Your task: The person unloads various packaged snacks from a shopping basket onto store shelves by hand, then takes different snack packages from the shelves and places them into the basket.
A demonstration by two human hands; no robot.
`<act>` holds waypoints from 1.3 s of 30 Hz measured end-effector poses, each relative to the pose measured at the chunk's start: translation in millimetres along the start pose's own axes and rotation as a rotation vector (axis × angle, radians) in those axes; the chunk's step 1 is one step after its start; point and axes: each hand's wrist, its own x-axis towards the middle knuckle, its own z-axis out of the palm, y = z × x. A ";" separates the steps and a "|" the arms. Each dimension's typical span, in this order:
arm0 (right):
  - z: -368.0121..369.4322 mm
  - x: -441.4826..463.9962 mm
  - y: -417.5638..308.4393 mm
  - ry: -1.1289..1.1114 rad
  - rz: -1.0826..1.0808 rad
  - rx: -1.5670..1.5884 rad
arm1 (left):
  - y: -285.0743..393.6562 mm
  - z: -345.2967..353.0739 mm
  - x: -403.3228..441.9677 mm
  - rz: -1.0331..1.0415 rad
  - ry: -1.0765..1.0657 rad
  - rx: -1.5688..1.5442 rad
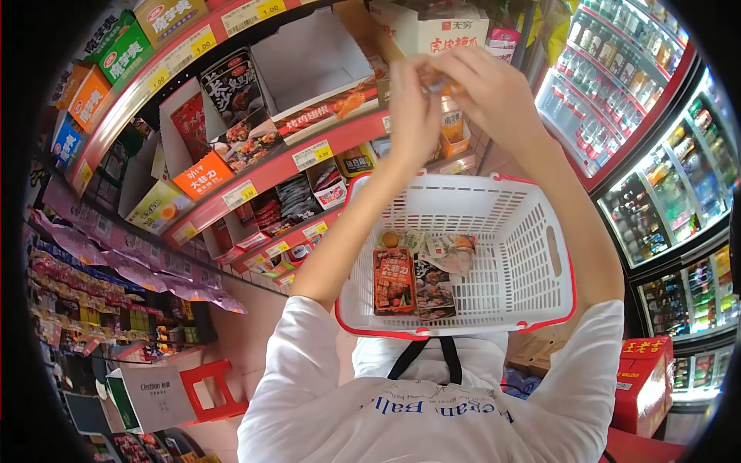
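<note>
Up at the shelf, my left hand point(414, 112) and my right hand point(488, 96) are close together, fingers pinched on a small snack packet point(438, 80). The fingers cover most of it, so its label cannot be read. Below my forearms, a white shopping basket point(517, 231) with a red rim is in front of my body. Inside lie a red snack box point(394, 282), a dark printed packet point(434, 292), a pale packet point(449, 253) and a small round brown item point(390, 239). Just behind my hands stands a white display box point(451, 32).
Snack shelves point(266, 174) with price tags curve along the left, holding an open carton point(312, 62). Lit drink fridges point(617, 69) line the right. A red carton point(644, 386) stands at lower right, a white box point(154, 397) at lower left.
</note>
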 end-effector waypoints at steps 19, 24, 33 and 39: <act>48.4 91.9 13.2 -0.050 0.163 0.010 | -62.3 -75.9 95.7 0.069 -0.257 0.313; 42.2 89.3 15.3 0.054 0.265 0.320 | -46.0 -81.0 104.6 -0.143 -0.226 0.138; 70.0 67.7 40.6 0.057 0.213 0.343 | -94.6 -69.6 101.5 0.205 -0.232 0.246; 71.8 66.6 29.4 -0.153 0.149 0.072 | -86.0 -73.5 93.8 0.077 -0.485 0.308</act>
